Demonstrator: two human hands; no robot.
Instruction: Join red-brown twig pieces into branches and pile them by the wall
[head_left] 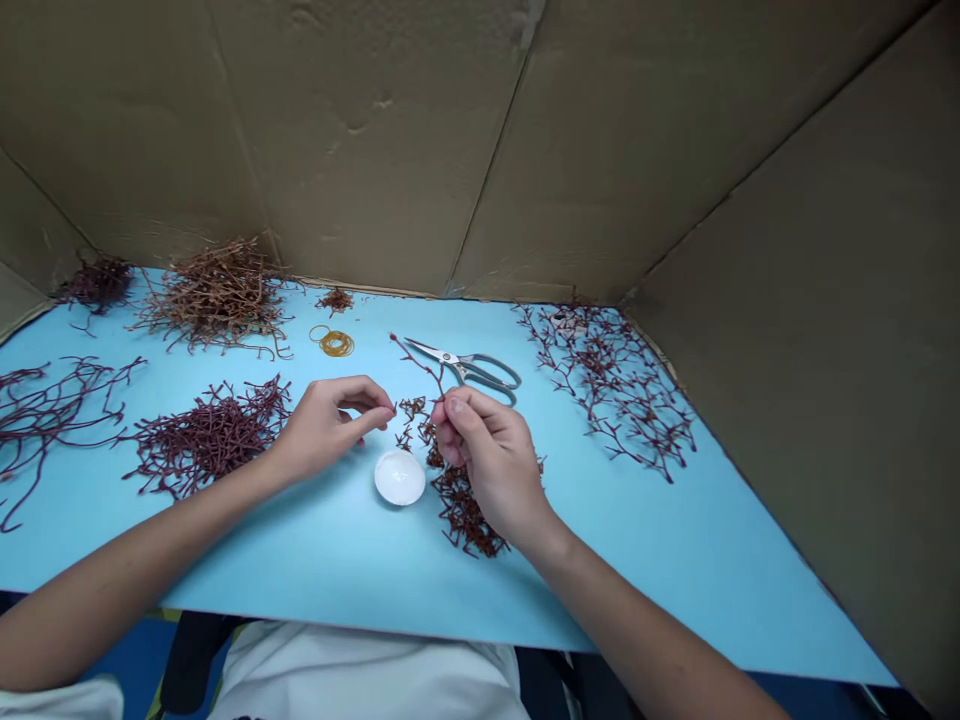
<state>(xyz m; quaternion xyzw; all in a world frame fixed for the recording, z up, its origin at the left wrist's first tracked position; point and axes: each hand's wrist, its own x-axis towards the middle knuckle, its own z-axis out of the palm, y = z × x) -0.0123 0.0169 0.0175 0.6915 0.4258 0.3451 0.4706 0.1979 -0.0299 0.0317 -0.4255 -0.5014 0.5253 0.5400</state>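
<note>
Pinched between the thumb and fingers of my right hand (487, 450) is a thin reddish-brown twig (421, 366) with small side shoots, pointing up and to the left. My left hand (330, 425) is closed in a pinch at the fingertips, where a tiny reddish bit shows; it is too small to name. Between and below the hands sits a small white bowl (400, 478), with what looks like clear liquid inside. A pile of short, dark red-brown twig pieces (469, 520) lies beside the bowl, partly hidden by my right hand.
Scissors (472, 368) with grey-green handles lie beyond my right hand. Branched twigs (622, 380) spread at the right. On the left are a dark stem pile (206, 440), a brown stem pile (217, 295) and long stems (56, 410). Yellow rubber bands (335, 343) lie behind. Cardboard walls (375, 150) enclose the blue table.
</note>
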